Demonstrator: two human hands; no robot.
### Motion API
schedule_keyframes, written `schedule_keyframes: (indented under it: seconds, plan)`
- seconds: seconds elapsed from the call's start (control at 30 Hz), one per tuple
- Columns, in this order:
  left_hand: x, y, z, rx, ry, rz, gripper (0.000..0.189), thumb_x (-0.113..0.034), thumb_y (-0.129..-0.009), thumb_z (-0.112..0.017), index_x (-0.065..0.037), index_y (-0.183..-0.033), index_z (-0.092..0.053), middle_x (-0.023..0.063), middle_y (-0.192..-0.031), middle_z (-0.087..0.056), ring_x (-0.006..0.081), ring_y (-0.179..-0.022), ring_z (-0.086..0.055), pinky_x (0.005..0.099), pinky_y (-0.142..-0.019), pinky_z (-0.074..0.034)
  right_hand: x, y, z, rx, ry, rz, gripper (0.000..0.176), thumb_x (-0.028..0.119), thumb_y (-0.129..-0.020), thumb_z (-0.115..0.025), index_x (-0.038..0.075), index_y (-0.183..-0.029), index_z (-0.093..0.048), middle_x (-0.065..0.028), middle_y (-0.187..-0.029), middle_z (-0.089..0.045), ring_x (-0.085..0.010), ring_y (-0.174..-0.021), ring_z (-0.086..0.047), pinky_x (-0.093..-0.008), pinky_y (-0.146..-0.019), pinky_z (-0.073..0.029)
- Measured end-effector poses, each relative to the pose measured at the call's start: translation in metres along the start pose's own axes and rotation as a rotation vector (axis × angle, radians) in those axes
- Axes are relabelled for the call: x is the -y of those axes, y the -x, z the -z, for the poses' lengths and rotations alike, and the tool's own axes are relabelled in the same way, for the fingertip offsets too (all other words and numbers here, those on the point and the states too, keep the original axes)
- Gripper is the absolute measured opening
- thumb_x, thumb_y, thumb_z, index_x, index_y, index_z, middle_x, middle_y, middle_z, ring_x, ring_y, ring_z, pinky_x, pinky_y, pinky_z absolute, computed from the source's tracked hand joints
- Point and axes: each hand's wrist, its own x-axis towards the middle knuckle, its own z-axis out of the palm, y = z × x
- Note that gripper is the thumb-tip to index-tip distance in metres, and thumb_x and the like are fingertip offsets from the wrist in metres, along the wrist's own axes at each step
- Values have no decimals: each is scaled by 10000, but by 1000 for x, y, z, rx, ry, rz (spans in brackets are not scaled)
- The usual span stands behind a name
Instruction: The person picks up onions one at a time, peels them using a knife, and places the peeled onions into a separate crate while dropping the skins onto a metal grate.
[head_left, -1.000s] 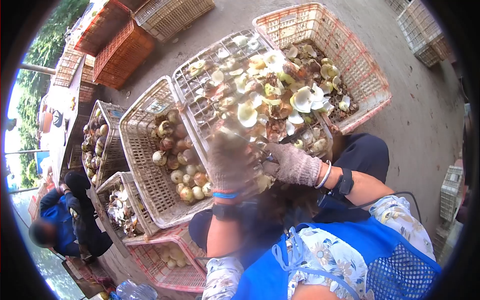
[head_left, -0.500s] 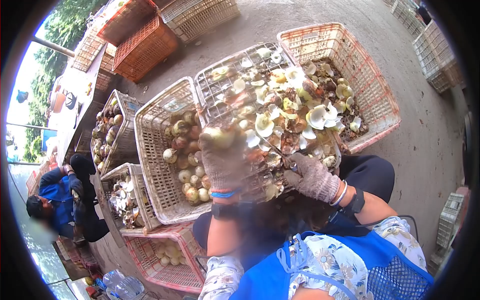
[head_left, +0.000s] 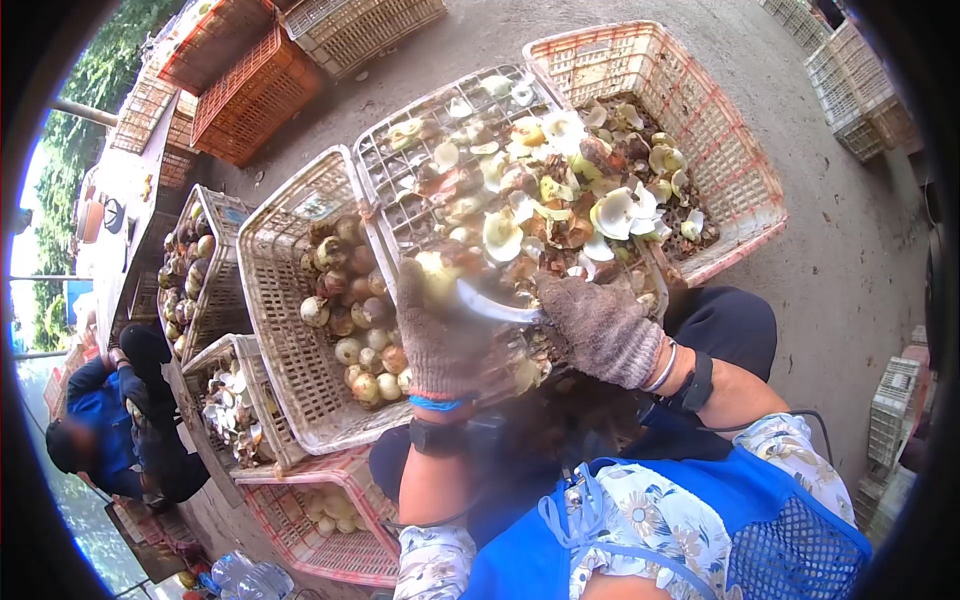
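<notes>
My left hand (head_left: 435, 335), in a brown knit glove, is closed around a pale onion (head_left: 437, 276). In my right hand (head_left: 605, 330), gloved the same way, is a knife with a curved blade (head_left: 492, 306); its handle is hidden in my fist. The blade points left and its tip is close to the onion; whether it touches is too blurred to tell. Beneath both hands, onion peels and cut outer layers (head_left: 612, 212) lie heaped on a grid-like crate surface (head_left: 385, 150). To the left, whole onions (head_left: 366, 386) sit in a plastic crate (head_left: 262, 295).
A crate (head_left: 740, 175) holding scraps stands at the right. Further left are crates of darker onions (head_left: 188, 262) and white peels (head_left: 235, 410). A red-and-white crate (head_left: 300, 535) with peeled onions is low left. Orange crates (head_left: 255, 100) stand behind. A person in blue (head_left: 100, 420) sits far left.
The knife has swung up and left, so its blade now shows beside the onion. My right hand has turned and moved slightly left. The whole view has shifted a little.
</notes>
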Motion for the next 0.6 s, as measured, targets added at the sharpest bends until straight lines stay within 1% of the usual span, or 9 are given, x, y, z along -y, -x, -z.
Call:
schedule_keyframes:
  seconds: [0.07, 0.2, 0.27, 0.3, 0.37, 0.47, 0.5, 0.57, 0.6]
  plan:
    - [-9, 3, -5, -118, 570, 325, 544, -520, -868, -660, -87, -1182, -565, 121, -1048, -662, 293, -981, -651, 471, -927, -527, 1, -3, 1, 36, 47, -10, 477, 165, -881, -538, -33, -1310, -475, -100, -781, -592, -238, -683, -640, -363, -527, -507]
    - [-17, 8, -16, -95, 557, 330, 523, -529, -877, -649, -92, -1155, -574, 116, -1036, -667, 280, -948, -656, 446, -903, -541, 0, -4, 1, 17, 116, 30, 480, 158, -876, -526, -38, -1310, -474, -98, -784, -582, -225, -666, -630, -350, -524, -507]
    - [-33, 14, -32, -168, 580, 349, 488, -538, -890, -632, -104, -1112, -598, 90, -986, -682, 234, -864, -666, 372, -776, -572, 2, -3, 0, 47, 151, 5, 484, 156, -870, -521, -46, -1307, -472, -103, -798, -580, -223, -664, -624, -351, -526, -508]
    - [-27, 13, -25, -171, 579, 351, 488, -538, -890, -632, -104, -1112, -598, 90, -986, -682, 234, -864, -666, 372, -776, -572, 1, -2, -1, 50, 149, 4, 484, 156, -870, -521, -46, -1307, -472, -103, -798, -580, -223, -664, -624, -351, -526, -508]
    - [-14, 11, -8, -76, 365, 216, 439, -528, -903, -622, -120, -1064, -626, 59, -928, -690, 179, -759, -655, 289, -625, -547, -3, -3, -1, 37, 141, 22, 484, 157, -871, -523, -51, -1306, -472, -108, -811, -580, -231, -669, -626, -354, -530, -509]
    - [-16, 15, -10, -4, 308, 240, 409, -517, -908, -621, -132, -1045, -641, 41, -909, -695, 141, -680, -630, 232, -528, -490, -2, -3, -2, -2, 101, 40, 480, 158, -872, -521, -45, -1305, -475, -108, -810, -577, -236, -673, -623, -358, -537, -510]
    - [-19, 13, -11, -5, 309, 240, 409, -517, -908, -621, -132, -1045, -641, 41, -909, -695, 141, -680, -630, 232, -528, -490, -2, -3, -3, -1, 100, 41, 480, 158, -872, -521, -45, -1305, -475, -108, -810, -577, -236, -673, -623, -358, -537, -510]
    - [-24, 8, -12, -30, 634, 375, 335, -399, -929, -631, -78, -1021, -608, 82, -954, -642, 237, -917, -613, 393, -882, -486, -3, -2, -5, 43, 60, -8, 473, 155, -871, -524, -43, -1298, -480, -115, -825, -581, -241, -687, -623, -359, -547, -512]
    - [-22, 7, -11, -27, 633, 377, 335, -399, -929, -631, -78, -1021, -608, 82, -954, -642, 237, -917, -613, 393, -882, -486, -3, -2, -4, 41, 61, -11, 473, 155, -871, -524, -43, -1298, -480, -115, -825, -581, -241, -687, -623, -359, -547, -512]
